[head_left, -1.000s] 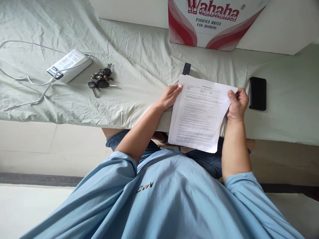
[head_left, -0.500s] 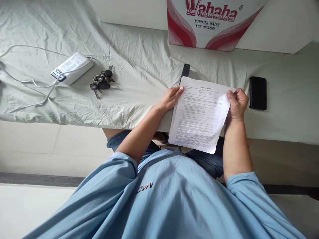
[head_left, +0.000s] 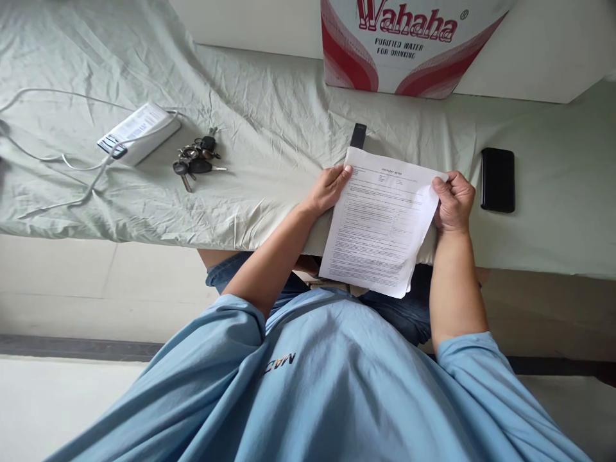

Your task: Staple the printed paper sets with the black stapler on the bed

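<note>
papers [head_left: 373,228] hung over the near edge of the table [head_left: 553,237] and the lap [head_left: 404,314], pinched near their top corners by left hand [head_left: 331,189] and right hand [head_left: 455,200] — one slackened grip could have let them slide apart.

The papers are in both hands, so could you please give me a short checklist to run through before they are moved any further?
1. Left hand grips the left edge of the papers, thumb on top: ok.
2. Right hand grips their upper right corner: ok.
3. Sheets squared up: not ok; edges do not line up at the bottom right.
4. Phone apart from the right hand: ok, it lies to its right.
5. Keys apart from the left hand: ok, well to its left.
6. Black object free of the papers: cannot tell; its near end is hidden.
</note>
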Tool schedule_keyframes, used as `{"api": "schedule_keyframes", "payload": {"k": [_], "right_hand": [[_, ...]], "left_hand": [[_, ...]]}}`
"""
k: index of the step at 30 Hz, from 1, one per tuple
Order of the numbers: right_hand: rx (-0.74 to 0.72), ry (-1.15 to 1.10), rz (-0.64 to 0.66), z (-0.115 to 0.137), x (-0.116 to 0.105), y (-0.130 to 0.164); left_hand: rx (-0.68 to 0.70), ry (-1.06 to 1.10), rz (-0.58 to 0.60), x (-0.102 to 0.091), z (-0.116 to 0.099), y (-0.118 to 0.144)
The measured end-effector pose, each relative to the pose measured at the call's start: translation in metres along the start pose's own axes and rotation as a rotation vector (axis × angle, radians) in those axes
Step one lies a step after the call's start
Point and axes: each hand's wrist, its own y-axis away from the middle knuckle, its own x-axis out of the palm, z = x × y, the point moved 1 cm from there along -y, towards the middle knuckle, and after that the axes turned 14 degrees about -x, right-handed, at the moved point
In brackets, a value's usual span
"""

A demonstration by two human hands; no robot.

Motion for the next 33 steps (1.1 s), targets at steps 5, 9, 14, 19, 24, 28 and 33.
{"api": "schedule_keyframes", "payload": {"k": [5,9,14,19,24,28,33], "right_hand": [[-0.031,0.046,0.017,0.002,0.002,0.000],[-0.045,0.096,0.012,0.004,0.004,-0.001],[-0.042,0.140,0.020,0.004,0.005,-0.001],[-0.046,0.136,-0.028,0.002,0.005,-0.002],[0.000,0.089,-0.064,0.003,0.007,-0.003],[0.059,0.024,0.022,0.015,0.014,-0.003],[0.171,-0.057,0.175,0.036,0.025,-0.002]], "left_hand": [[0.019,0.015,0.014,0.000,0.001,-0.001],[0.019,0.006,0.033,-0.001,0.004,-0.002],[0.019,-0.004,0.041,-0.003,0.007,-0.005],[-0.023,0.081,0.010,-0.003,0.006,-0.004],[-0.087,0.184,-0.052,-0.003,0.003,0.000],[-0.110,0.237,-0.057,-0.002,0.002,0.000],[-0.168,0.320,-0.023,0.001,-0.001,0.001]]}}
